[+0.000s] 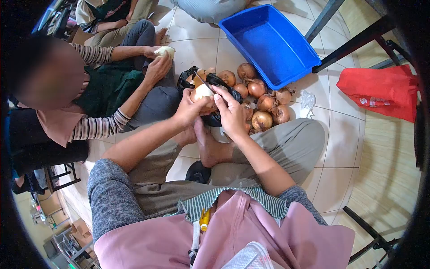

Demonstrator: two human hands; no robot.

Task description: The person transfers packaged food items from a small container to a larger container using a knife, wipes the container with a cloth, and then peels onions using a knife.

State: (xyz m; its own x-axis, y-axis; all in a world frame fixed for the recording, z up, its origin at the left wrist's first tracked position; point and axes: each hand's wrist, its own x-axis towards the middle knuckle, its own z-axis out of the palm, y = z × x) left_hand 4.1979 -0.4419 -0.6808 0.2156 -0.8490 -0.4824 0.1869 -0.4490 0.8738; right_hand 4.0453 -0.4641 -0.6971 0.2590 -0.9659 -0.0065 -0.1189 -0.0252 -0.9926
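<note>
My left hand (pixel 191 109) is wrapped around a partly peeled onion (pixel 201 92), pale on its upper side. In my right hand (pixel 230 112) is a knife (pixel 204 82), its thin blade slanting up and left across the onion. My right thumb presses close to the onion's side. Beneath both hands lies a black plastic bag (pixel 233 92) with brown peels in it, partly hidden by my hands. Just right of the bag, several unpeeled brown onions (pixel 257 88) are heaped on the tiled floor.
A blue plastic tub (pixel 274 45) stands beyond the onions. A co-worker sitting at the left holds a whitish peeled onion (pixel 165 51). On the right are a red bag (pixel 378 92), a crumpled clear plastic bag (pixel 307 102) and dark table legs (pixel 354 45). Another person sits farther back.
</note>
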